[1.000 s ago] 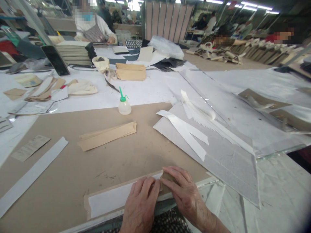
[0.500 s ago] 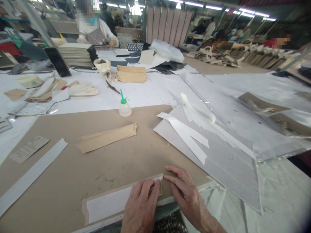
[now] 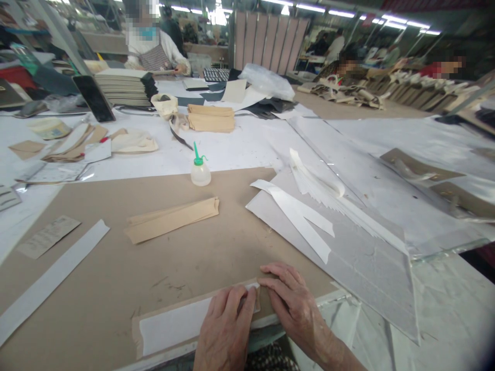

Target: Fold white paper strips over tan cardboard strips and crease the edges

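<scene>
A white strip lies on a slightly larger tan piece along the near edge of the brown board. My left hand presses on the strip's right part, its fingers bent and together; whether anything is pinched between them is hidden. My right hand is at the right end of the tan piece, fingers spread, with fingertips touching or very near its corner. Farther up the board lie stacked tan strips and a small bottle with a green spout.
Another white strip and a marked card lie at left. Right of the board, a grey sheet holds white strips. A phone leans at back left. A person works across the table.
The right hand's fingertips have shifted slightly left, toward the tan piece's corner. The left hand stays on the white strip. The whole view has moved very slightly.
</scene>
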Tool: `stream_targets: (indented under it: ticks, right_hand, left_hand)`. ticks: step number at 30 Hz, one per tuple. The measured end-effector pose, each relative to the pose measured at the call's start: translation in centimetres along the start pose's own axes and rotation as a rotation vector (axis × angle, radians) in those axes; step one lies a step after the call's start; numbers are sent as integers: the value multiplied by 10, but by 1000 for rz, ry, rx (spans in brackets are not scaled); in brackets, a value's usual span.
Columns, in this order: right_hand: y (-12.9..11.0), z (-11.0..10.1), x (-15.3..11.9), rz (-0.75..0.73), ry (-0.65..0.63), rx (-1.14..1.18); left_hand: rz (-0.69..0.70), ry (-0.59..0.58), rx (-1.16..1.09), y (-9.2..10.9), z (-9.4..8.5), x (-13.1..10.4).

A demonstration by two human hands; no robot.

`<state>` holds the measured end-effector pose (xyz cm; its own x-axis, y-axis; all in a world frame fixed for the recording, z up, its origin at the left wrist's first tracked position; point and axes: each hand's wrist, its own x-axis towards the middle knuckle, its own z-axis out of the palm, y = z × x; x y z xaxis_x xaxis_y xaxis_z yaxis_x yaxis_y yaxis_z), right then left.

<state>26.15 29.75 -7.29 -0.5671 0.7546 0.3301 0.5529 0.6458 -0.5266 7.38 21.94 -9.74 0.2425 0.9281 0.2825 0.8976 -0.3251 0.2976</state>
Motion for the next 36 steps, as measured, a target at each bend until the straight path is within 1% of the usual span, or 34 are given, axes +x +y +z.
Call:
stream_targets:
  ticks: [4,7,8,10,13,15,19,22,30,34,36]
  right_hand:
    - [-5,-2,5,-78,-54,-146]
    - [-10,0,11,-86,-99,-242]
    - [-11,1,12,-64,-109,-238]
    - [-11,2,14,3,-105,-156]
    - [-9,1,11,108,-28,50]
    - [-7,1,6,137,34,129]
    - [-8,3,-5,100,112,127]
    - [-9,5,-8,77,135,107]
    - [-9,6,-9,34,77,115]
    - [-11,10,-9,11,47,119]
    - [-11,11,-9,20,54,135]
  left_hand:
    - [-4,-8,-21,2,2,-1]
    - [-40,-1,-27,5,2,0]
    - [-45,3,-29,5,2,0]
    - [-52,12,-31,6,1,1]
    - [-58,19,-37,6,-2,2]
    - [-56,18,-37,6,-4,3]
    - [-21,4,-30,3,-6,4]
    - [-13,5,-32,2,-7,5]
    - [-11,-15,-26,3,-7,6]
    - [-12,0,-13,3,-6,5]
    - [-8,2,-7,2,-6,4]
